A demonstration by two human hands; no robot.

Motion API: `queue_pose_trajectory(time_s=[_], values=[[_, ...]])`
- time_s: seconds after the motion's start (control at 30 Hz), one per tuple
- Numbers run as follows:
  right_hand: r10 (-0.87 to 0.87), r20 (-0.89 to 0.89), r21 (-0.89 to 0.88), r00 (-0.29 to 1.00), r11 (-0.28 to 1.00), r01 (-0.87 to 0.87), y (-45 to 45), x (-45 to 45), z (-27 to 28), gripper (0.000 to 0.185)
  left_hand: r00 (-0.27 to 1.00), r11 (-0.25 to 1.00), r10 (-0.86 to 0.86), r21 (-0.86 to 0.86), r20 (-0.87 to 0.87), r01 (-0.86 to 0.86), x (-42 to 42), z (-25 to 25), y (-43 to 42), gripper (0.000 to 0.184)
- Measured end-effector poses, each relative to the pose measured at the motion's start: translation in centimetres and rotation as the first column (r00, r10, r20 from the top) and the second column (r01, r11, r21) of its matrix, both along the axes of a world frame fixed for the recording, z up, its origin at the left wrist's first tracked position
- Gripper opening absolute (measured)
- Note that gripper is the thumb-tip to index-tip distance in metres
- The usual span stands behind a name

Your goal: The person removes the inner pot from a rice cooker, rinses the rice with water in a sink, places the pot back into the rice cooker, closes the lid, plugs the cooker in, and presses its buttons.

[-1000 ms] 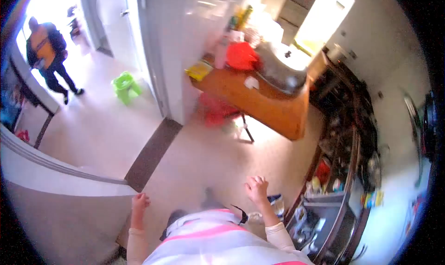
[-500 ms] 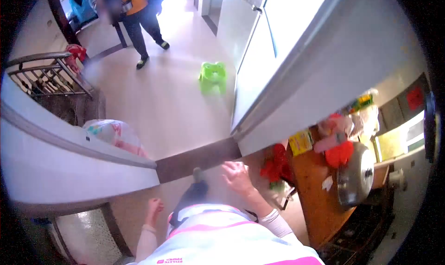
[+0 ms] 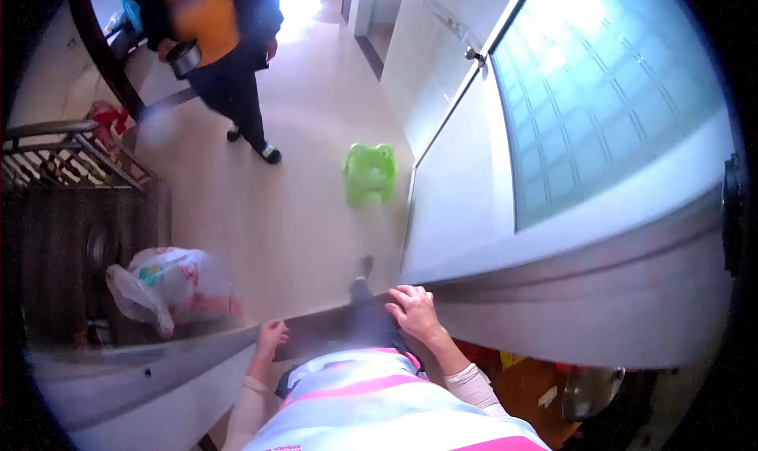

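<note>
My left hand hangs low at the front of my body, near the left side of the doorway. Its fingers are curled together and no object shows in them. My right hand is in front of me at the right side of the doorway, close to the edge of the open door. Its fingers are loosely bent and apart, with nothing in them. Beneath and between the hands lies the dark threshold, and my leg reaches over it, blurred.
Ahead, a green frog-faced stool stands on the pale floor. A person holding a metal pot stands ahead left. A white plastic bag lies left, below a railing. The glass-paned door stands right.
My view has moved forward into the doorway. The stool, bag and person appear nearer, and the counter with the large pot has slid back toward the lower right. Both hands remain without objects.
</note>
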State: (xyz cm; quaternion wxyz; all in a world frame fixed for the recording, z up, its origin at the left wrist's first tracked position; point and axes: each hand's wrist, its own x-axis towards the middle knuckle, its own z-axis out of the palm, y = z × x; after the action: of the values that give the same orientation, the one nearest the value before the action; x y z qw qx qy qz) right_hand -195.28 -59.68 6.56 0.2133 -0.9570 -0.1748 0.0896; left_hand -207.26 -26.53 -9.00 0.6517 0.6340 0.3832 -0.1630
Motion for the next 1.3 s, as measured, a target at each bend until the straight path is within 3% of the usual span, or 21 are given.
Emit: queue_pose_trajectory(time_s=[0.1, 0.17, 0.3, 0.33, 0.43, 0.53, 0.7, 0.87, 0.97, 1.03, 1.17, 1.23, 1.3], values=[[-0.044, 0.146, 0.111, 0.988, 0.993, 0.028, -0.3, 8.2, -2.9, 0.027, 0.996, 0.997, -0.066, -0.032, 0.058, 0.067, 9.3, -2.2, -1.3, 0.022], [-0.056, 0.091, 0.116, 0.994, 0.992, 0.046, -0.6, 15.0, -4.5, 0.031, 0.986, 0.988, -0.106, -0.097, 0.132, 0.119, 17.3, -4.0, -2.1, 0.022], [-0.067, 0.128, -0.035, 0.989, 0.997, 0.072, -0.9, 30.4, -7.3, 0.033, 0.961, 0.966, -0.251, 0.101, 0.114, 0.24, 32.4, -8.1, -2.6, 0.02], [-0.046, 0.182, -0.042, 0.982, 0.998, 0.054, -0.7, 33.6, -6.0, 0.032, 0.964, 0.957, -0.256, 0.163, 0.076, 0.241, 35.1, -7.5, -3.0, 0.021], [-0.085, 0.253, 0.186, 0.964, 0.982, 0.038, -0.8, 39.4, -1.2, 0.03, 0.965, 0.973, -0.208, 0.138, 0.163, 0.186, 40.8, -4.0, -3.7, 0.025], [-0.165, 0.275, 0.228, 0.947, 0.968, 0.102, -2.0, 41.8, 0.3, 0.03, 0.971, 0.977, -0.197, 0.113, 0.136, 0.182, 44.6, -3.7, -3.0, 0.023], [-0.282, 0.138, 0.12, 0.949, 0.956, 0.266, -6.4, 43.4, -5.5, 0.031, 0.947, 0.96, -0.277, 0.081, 0.163, 0.267, 54.4, -3.4, -2.5, 0.023], [-0.356, -0.003, 0.046, 0.934, 0.933, 0.356, -6.5, 45.3, -7.0, 0.032, 0.929, 0.935, -0.342, 0.148, 0.139, 0.322, 63.1, -2.6, -1.5, 0.025], [-0.397, -0.092, 0.059, 0.913, 0.913, 0.403, -4.9, 47.6, -6.8, 0.032, 0.935, 0.94, -0.337, 0.097, 0.111, 0.328, 66.5, -2.0, -0.4, 0.025], [-0.388, -0.057, 0.052, 0.92, 0.919, 0.391, -3.9, 49.6, -8.1, 0.032, 0.938, 0.943, -0.331, 0.074, 0.103, 0.325, 69.5, -2.4, 0.7, 0.025], [-0.418, -0.108, 0.089, 0.902, 0.9, 0.427, -1.9, 56.3, -9.3, 0.033, 0.941, 0.936, -0.338, 0.111, 0.031, 0.333, 79.5, -7.7, 5.0, 0.023], [-0.459, -0.194, 0.035, 0.867, 0.88, 0.474, -0.7, 59.8, -11.7, 0.035, 0.937, 0.912, -0.342, 0.219, -0.068, 0.348, 84.7, -9.0, 7.9, 0.021], [-0.396, -0.364, -0.027, 0.843, 0.909, 0.416, 1.2, 65.0, -13.6, 0.036, 0.956, 0.932, -0.274, 0.216, -0.109, 0.291, 89.1, -12.1, 11.9, 0.023]])
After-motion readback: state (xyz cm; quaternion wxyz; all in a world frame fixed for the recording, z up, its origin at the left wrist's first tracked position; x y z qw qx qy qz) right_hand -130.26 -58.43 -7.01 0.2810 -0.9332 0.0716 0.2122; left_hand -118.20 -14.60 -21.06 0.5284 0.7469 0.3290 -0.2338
